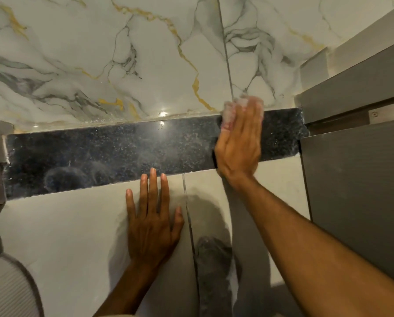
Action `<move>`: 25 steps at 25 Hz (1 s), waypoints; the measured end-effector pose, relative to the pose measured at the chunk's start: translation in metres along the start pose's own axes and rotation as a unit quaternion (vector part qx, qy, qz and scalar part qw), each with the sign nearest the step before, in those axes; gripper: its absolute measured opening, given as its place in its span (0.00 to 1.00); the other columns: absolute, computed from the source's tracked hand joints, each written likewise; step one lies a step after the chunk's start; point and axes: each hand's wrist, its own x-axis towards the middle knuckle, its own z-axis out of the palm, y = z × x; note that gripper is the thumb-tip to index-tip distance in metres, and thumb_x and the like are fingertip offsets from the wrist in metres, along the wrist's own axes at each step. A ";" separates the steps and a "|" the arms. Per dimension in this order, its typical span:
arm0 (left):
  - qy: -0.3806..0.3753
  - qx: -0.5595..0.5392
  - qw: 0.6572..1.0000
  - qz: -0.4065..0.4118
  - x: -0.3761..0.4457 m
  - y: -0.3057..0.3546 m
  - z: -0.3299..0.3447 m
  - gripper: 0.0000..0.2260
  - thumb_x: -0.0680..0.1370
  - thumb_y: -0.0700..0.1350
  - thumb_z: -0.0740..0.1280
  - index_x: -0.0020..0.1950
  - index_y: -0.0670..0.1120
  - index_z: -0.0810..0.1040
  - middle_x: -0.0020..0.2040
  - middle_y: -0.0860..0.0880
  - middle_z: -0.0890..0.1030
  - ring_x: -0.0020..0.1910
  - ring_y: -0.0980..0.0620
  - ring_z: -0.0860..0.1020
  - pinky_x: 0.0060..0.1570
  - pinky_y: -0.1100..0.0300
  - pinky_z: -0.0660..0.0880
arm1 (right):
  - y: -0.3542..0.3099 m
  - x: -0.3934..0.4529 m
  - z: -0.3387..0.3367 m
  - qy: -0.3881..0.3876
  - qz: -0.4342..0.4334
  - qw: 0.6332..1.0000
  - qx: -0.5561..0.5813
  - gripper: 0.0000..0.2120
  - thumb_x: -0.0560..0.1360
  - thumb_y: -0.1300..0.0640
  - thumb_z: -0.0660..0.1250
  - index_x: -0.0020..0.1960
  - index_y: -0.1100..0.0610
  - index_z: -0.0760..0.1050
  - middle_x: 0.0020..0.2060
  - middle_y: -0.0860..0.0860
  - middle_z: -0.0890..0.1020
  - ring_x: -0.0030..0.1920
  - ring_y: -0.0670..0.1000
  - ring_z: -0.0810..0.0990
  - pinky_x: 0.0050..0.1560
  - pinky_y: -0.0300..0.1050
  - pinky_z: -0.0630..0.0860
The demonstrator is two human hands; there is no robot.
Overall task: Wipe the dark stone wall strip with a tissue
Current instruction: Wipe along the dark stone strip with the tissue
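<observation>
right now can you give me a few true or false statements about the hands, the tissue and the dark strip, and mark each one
1. The right hand presses a tissue against the dark stone strip. True.
2. The tissue is at the left end of the strip. False: it is near the right end, at the strip's upper edge, close to the grey panel.
3. The left hand lies flat on the pale tile below the strip, fingers spread. True.
4. The left hand holds a second tissue. False: it is empty and open.
5. The wall above the strip is plain grey. False: it is white marble-look tile with grey and gold veins.
</observation>
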 end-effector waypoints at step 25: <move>0.010 -0.019 0.999 0.031 0.003 0.011 -0.001 0.34 0.88 0.57 0.51 0.90 0.39 0.54 0.90 0.35 0.55 0.90 0.36 0.55 0.88 0.33 0.49 | -0.004 -0.002 0.006 -0.019 -0.160 0.985 -0.066 0.31 0.91 0.53 0.50 0.91 0.59 0.47 0.91 0.57 0.45 0.92 0.61 0.49 0.93 0.62 0.53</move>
